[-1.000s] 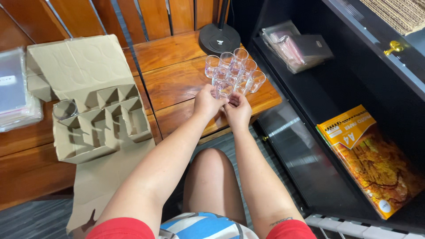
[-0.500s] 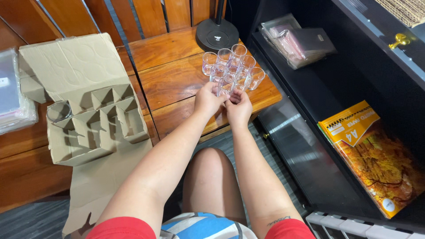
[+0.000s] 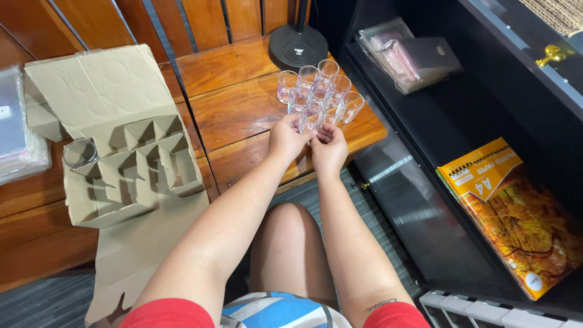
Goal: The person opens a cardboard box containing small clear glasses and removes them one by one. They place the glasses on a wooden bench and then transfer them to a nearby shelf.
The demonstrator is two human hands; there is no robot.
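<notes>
From the head view, the left hand (image 3: 286,138) and right hand (image 3: 330,146) meet at the near edge of a cluster of clear glasses (image 3: 317,92) on the wooden table (image 3: 234,109). Both sets of fingers curl, seemingly pinching the nearest glass (image 3: 311,118). A nudge could topple its tightly packed neighbours.

A slatted wooden bench (image 3: 237,109) carries a cluster of clear small glasses (image 3: 316,94) at its right end, a black round base (image 3: 297,45) behind them.
</notes>
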